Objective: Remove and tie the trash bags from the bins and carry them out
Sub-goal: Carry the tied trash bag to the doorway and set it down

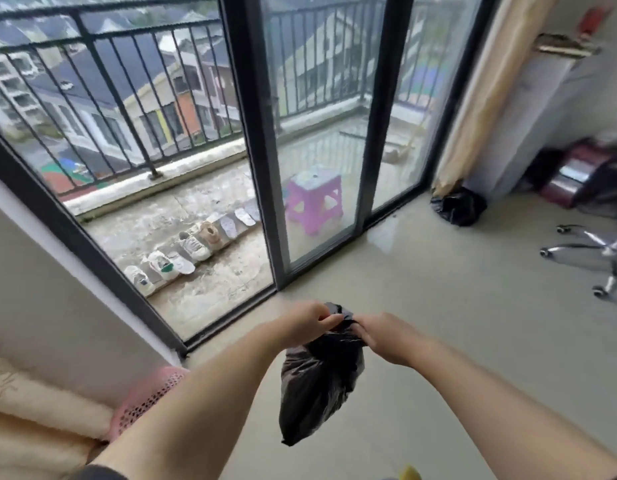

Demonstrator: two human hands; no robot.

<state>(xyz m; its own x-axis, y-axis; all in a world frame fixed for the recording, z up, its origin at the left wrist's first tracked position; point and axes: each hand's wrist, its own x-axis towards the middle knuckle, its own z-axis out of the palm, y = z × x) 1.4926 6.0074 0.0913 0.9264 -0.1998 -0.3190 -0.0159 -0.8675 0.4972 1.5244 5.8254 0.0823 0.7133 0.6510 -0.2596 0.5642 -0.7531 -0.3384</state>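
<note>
You have 1 black trash bag (319,382) out of its bin, hanging in the air between your hands above the floor (438,323). Your left hand (305,323) and right hand (383,337) both pinch its gathered neck, so tying looks underway. A second bag (459,206) sits by the curtain (480,109). Carrying both out is still left.

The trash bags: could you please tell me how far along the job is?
Done: one black bag sits closed on the floor by the curtain. In hand: the left hand and right hand pinch the neck of a second bag, held up clear of any bin. Left: finishing the knot and carrying both out.
</note>
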